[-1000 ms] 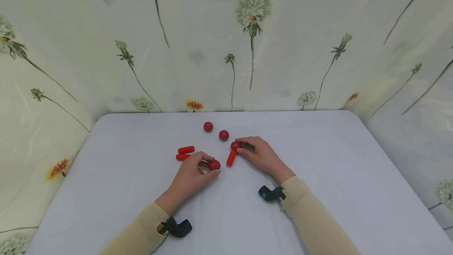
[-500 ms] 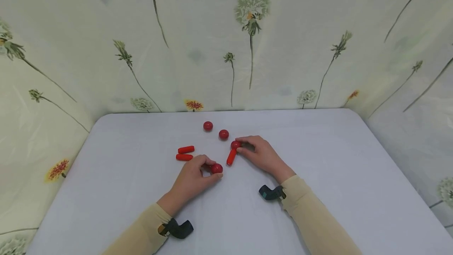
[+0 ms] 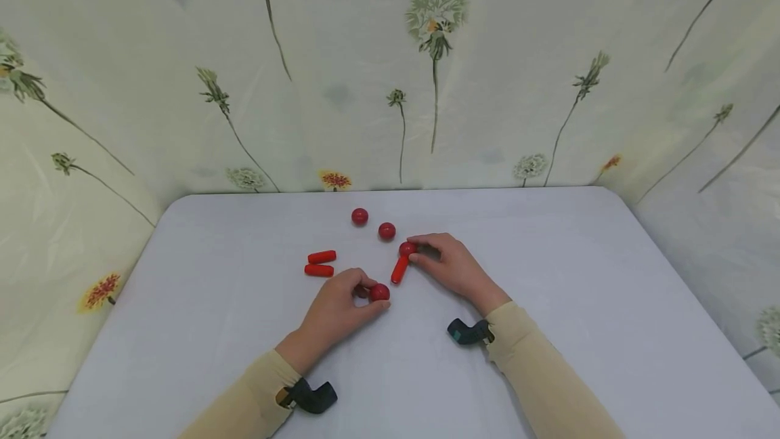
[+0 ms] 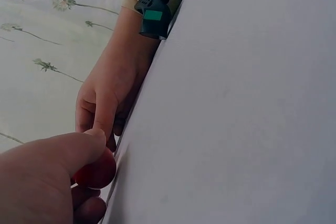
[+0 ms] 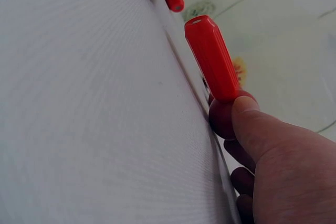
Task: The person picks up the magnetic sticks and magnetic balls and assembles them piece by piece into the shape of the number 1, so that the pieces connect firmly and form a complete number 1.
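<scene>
The person's left hand [image 3: 334, 309], partly closed, pinches a glossy red ball [image 3: 379, 292]. The right hand [image 3: 449, 267], likewise, pinches a second glossy red ball [image 3: 406, 248]. Between the hands, I see a ridged bright-red rod [image 3: 399, 270] touching the latter.

I hold one round, glossy, dark red ball [image 3: 380, 291] in a pinch of my left hand [image 3: 337, 308], its 9 o'clock side partly hidden by my grip. Towards 1 o'clock from it, near but apart, a second red ball [image 3: 406, 248] sits pinched in my right hand [image 3: 455, 268], bulging out at 9 o'clock. From that second ball a brighter red stick [image 3: 399, 269] points to 7 o'clock, touching it at one end; ridges run along its length, and its blunt free end bears a small pale spot.
</scene>
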### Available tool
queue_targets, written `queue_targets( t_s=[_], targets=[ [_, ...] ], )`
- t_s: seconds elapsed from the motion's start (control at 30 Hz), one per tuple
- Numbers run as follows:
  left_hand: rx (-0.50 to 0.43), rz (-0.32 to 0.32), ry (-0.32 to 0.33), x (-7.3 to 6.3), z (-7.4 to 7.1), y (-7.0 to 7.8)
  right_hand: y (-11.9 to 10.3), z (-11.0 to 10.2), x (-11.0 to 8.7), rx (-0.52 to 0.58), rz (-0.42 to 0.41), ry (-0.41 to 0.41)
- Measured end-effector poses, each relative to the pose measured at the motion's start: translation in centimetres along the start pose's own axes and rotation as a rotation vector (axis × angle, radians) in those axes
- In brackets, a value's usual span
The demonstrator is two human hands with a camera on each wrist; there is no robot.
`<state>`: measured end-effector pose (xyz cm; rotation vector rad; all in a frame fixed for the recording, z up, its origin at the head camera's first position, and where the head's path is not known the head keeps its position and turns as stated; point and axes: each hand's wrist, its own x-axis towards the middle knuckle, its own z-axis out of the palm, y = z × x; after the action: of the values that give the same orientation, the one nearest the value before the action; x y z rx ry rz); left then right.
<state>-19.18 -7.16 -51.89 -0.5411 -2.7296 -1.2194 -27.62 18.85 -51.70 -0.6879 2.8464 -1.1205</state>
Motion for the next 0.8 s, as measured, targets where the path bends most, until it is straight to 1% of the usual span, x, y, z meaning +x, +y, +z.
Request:
queue_targets(
  t_s=[0.23,0.43,0.6,0.8],
  targets=[
    [0.026,0.025,-0.001,0.2,0.3,0.1,0.1,0.0,0.0,0.001,0.009,0.0],
    [0.057,0.06,0.008,0.5,0.6,0.4,0.1,0.1,0.1,0.002,0.011,0.001],
    [0.075,0.067,0.016,0.8,0.8,0.7,0.1,0.1,0.1,0.006,0.004,0.002],
    [0.087,0.061,0.022,1.0,1.2,0.8,0.2,0.1,0.2,0.012,-0.005,0.004]
  ],
)
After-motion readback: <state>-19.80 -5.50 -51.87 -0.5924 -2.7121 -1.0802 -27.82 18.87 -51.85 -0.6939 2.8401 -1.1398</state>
